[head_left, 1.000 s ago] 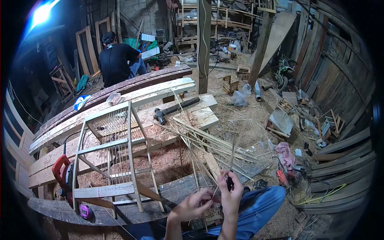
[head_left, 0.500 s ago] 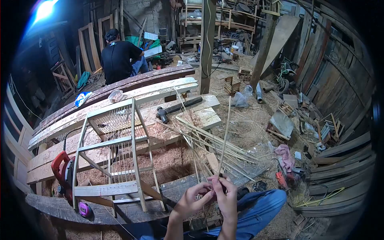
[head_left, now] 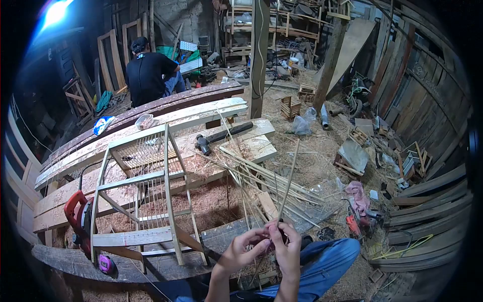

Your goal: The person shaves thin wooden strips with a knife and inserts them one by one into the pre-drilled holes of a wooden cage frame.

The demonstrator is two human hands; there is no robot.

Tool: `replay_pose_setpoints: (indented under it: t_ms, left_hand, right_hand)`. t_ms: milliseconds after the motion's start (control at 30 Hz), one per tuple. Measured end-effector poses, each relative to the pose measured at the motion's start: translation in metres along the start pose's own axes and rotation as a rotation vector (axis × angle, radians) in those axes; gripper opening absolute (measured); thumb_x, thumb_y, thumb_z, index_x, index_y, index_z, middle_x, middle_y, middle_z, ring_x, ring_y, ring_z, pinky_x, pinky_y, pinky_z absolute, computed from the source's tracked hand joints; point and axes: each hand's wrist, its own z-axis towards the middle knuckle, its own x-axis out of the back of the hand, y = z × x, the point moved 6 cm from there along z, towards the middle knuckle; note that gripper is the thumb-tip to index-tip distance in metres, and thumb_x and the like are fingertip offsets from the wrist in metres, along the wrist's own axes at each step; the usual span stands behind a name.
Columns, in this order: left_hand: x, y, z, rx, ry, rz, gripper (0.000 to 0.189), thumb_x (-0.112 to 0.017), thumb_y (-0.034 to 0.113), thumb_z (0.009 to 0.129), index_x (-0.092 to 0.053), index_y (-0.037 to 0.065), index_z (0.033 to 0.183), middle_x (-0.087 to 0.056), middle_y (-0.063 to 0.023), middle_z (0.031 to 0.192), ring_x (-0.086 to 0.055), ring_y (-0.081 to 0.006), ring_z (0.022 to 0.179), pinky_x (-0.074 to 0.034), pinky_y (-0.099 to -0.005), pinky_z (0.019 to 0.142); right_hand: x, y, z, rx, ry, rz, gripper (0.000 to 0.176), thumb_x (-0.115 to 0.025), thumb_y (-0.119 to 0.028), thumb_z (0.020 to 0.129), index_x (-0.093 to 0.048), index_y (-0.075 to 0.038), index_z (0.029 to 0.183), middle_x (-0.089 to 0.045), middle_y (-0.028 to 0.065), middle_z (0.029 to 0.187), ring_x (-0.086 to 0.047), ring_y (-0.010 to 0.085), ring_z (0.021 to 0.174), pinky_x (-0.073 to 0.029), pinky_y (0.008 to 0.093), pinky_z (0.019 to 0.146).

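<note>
A thin bamboo strip (head_left: 290,182) rises from between my hands, leaning slightly right. My right hand (head_left: 287,247) pinches its lower end between thumb and fingers. Fingertips of my left hand (head_left: 247,250) are pinched together against the right hand at that same end; what exactly lies between them is hidden. Beyond my hands, several loose strips (head_left: 271,176) are heaped across the bench. To the left stands a wooden frame (head_left: 168,186) with rows of thin rods set in it.
A hammer (head_left: 203,145) lies on the planks (head_left: 65,205). Left of the frame are a red power tool (head_left: 83,216) and a purple tape measure (head_left: 105,263). Another person (head_left: 151,75) sits at the back, facing away. Wood shavings cover the floor around a post (head_left: 258,60).
The strip's upper end has swung a little to the right and down. Both my hands keep nearly the same place and grip.
</note>
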Motion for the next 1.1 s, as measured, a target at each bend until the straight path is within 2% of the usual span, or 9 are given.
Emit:
replay_pose_setpoints:
  t_ms: [167,367,467,567,700,833,900,933,1100]
  left_hand:
    - [0.002,-0.015,0.002,-0.008,0.011,-0.138,0.032,-0.063,0.013,0.103,-0.056,-0.004,0.13,-0.067,-0.0078,0.113,-0.062,-0.0101,0.101,-0.051,-0.0268,0.087]
    - [-0.005,-0.015,0.001,0.041,0.013,-0.319,0.015,-0.055,0.012,0.106,-0.053,0.001,0.116,-0.057,-0.0008,0.095,-0.052,-0.0059,0.08,-0.043,-0.0218,0.07]
    - [-0.013,-0.007,0.0,0.143,0.096,-0.476,0.014,-0.049,0.013,0.109,-0.052,0.003,0.118,-0.054,-0.0017,0.094,-0.045,-0.0057,0.077,-0.038,-0.0211,0.065]
    - [-0.013,0.002,0.004,0.045,0.115,-0.423,0.018,-0.048,0.014,0.109,-0.051,0.002,0.121,-0.046,-0.0021,0.084,-0.036,-0.0065,0.066,-0.03,-0.0218,0.057]
    - [-0.006,0.0,0.008,-0.033,0.153,-0.451,0.022,-0.052,0.014,0.108,-0.056,0.0,0.125,-0.043,0.0016,0.08,-0.037,-0.0058,0.067,-0.029,-0.022,0.054]
    - [-0.008,0.003,0.009,0.01,0.367,-0.408,0.016,-0.054,0.011,0.107,-0.056,0.001,0.119,-0.051,-0.002,0.081,-0.038,-0.0051,0.06,-0.028,-0.0202,0.049]
    - [-0.003,-0.009,0.007,0.005,0.282,-0.448,0.013,-0.056,0.009,0.106,-0.057,0.002,0.116,-0.057,-0.0036,0.085,-0.044,-0.0049,0.063,-0.032,-0.0192,0.05]
    - [-0.003,-0.011,0.005,0.006,0.288,-0.413,0.02,-0.058,0.01,0.105,-0.058,0.0,0.122,-0.059,-0.0021,0.087,-0.046,-0.0044,0.067,-0.034,-0.0188,0.053]
    - [-0.005,-0.009,0.0,0.004,0.413,-0.315,0.036,-0.062,0.009,0.104,-0.058,-0.003,0.137,-0.063,0.001,0.093,-0.049,-0.0022,0.072,-0.037,-0.0175,0.058]
  right_hand:
    - [0.0,-0.001,-0.002,0.005,-0.011,-0.018,0.022,-0.068,-0.02,0.099,-0.074,0.001,0.098,-0.067,0.0096,0.1,-0.063,0.0192,0.096,-0.049,0.0312,0.087]
    - [0.0,0.002,-0.002,-0.059,-0.018,0.093,0.024,-0.066,-0.02,0.101,-0.069,0.002,0.109,-0.066,0.006,0.104,-0.061,0.0132,0.098,-0.048,0.0294,0.09]
    - [0.017,0.014,0.0,-0.08,0.129,0.114,0.017,-0.065,-0.016,0.102,-0.06,-0.003,0.111,-0.061,0.0016,0.093,-0.058,0.0094,0.086,-0.047,0.0249,0.08]
    - [0.028,0.022,0.0,-0.15,0.28,0.419,0.02,-0.063,-0.015,0.103,-0.055,-0.003,0.116,-0.06,0.002,0.088,-0.058,0.0099,0.083,-0.047,0.0244,0.075]
    - [0.036,0.023,-0.001,-0.12,0.165,0.412,0.025,-0.065,-0.02,0.103,-0.055,-0.003,0.117,-0.061,0.0035,0.089,-0.06,0.0119,0.083,-0.049,0.0262,0.077]
    - [0.032,0.022,-0.001,0.007,0.035,0.188,0.027,-0.069,-0.024,0.1,-0.059,-0.003,0.115,-0.066,0.0069,0.093,-0.065,0.0172,0.084,-0.051,0.0304,0.078]
    - [0.027,0.015,0.0,0.088,-0.05,-0.072,0.022,-0.071,-0.021,0.097,-0.063,-0.004,0.108,-0.067,0.0102,0.094,-0.066,0.0248,0.084,-0.051,0.0354,0.078]
    - [0.025,0.003,0.003,0.174,-0.05,-0.148,0.018,-0.074,-0.017,0.092,-0.065,-0.005,0.102,-0.067,0.0127,0.094,-0.066,0.0308,0.084,-0.051,0.0397,0.076]
    - [0.009,0.001,-0.002,0.244,-0.056,-0.211,0.022,-0.079,-0.016,0.086,-0.063,-0.007,0.097,-0.067,0.0113,0.09,-0.065,0.0321,0.083,-0.05,0.0411,0.071]
